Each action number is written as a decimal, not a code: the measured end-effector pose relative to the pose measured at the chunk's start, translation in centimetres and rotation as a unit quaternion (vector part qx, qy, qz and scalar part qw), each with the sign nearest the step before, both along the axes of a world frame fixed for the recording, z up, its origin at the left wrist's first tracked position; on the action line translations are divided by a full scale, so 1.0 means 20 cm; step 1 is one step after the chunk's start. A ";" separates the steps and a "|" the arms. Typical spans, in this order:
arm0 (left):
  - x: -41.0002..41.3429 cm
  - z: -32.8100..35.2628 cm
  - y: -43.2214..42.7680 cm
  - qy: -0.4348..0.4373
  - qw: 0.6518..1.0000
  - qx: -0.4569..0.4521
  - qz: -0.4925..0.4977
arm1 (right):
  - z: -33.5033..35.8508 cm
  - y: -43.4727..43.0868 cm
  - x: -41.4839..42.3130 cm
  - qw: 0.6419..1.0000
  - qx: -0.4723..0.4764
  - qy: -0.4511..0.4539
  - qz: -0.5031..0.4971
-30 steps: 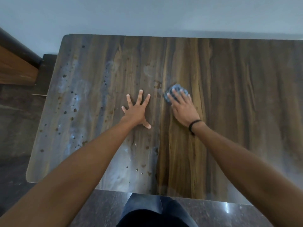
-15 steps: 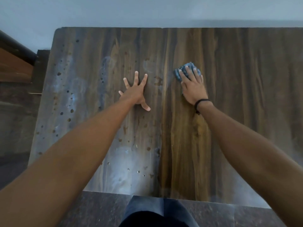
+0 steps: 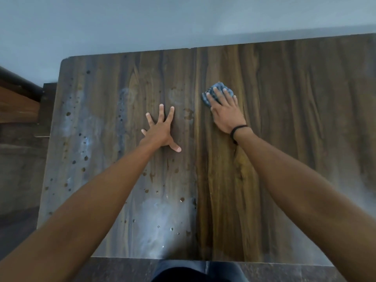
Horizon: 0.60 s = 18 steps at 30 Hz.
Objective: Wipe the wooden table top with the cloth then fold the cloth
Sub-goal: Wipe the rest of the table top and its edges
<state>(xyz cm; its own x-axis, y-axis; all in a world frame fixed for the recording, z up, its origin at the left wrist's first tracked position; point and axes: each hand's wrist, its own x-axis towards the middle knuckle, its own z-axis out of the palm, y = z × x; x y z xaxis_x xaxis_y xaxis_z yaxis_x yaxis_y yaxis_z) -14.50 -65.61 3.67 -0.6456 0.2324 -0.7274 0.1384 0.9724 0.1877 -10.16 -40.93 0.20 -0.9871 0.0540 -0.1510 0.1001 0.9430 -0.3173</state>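
Reference landmark: the centre seam (image 3: 196, 180), a straight dark line running front to back through the wooden table top (image 3: 295, 139).

Surroundings
- A pale plain wall (image 3: 183, 21) meets the far end of the seam.
- Well left of the seam, past the table edge, stand a brown wooden fixture (image 3: 16, 106) with a dark rail and a dark floor (image 3: 18, 169).
- At the near end of the seam, dark trousers (image 3: 195, 271) show below the table edge.
- Both forearms cross the near half of the top and cover part of it.

Task items
- Cloth (image 3: 218, 88): just right of the seam, in the far half of the top. It is blue-grey, bunched and ribbed in texture.
- Right hand (image 3: 225, 110): palm down, fingers straight and slightly apart, pressing on the cloth and covering its near part. A black band (image 3: 236, 132) circles the wrist.
- Left hand (image 3: 160, 129): just left of the seam, flat on bare wood, fingers and thumb spread wide, holding nothing.

Surface
- Left of the seam: grey, hazy, with whitish smears and many small dark spots (image 3: 85, 157).
- Right of the seam: warmer brown with streaked grain showing.
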 end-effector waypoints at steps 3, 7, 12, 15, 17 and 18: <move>-0.03 -0.02 0.02 0.000 1.000 0.006 0.006 | -0.02 -0.08 0.17 0.996 0.022 0.023 0.085; -0.15 0.00 0.09 0.030 0.999 0.007 0.035 | -0.05 -0.05 0.30 0.980 0.024 0.000 0.197; -0.33 0.03 0.20 0.047 0.999 0.015 0.004 | -0.01 0.06 -0.13 0.997 0.015 0.004 0.079; -0.38 0.04 0.21 0.026 0.999 0.002 0.023 | 0.01 0.02 -0.26 0.999 -0.026 -0.012 -0.017; -0.38 0.03 0.22 0.026 0.999 0.001 0.022 | -0.01 -0.04 -0.17 1.000 -0.016 0.007 0.015; -0.38 0.03 0.22 0.031 0.999 -0.001 0.020 | -0.02 -0.06 -0.09 0.998 -0.008 0.019 0.061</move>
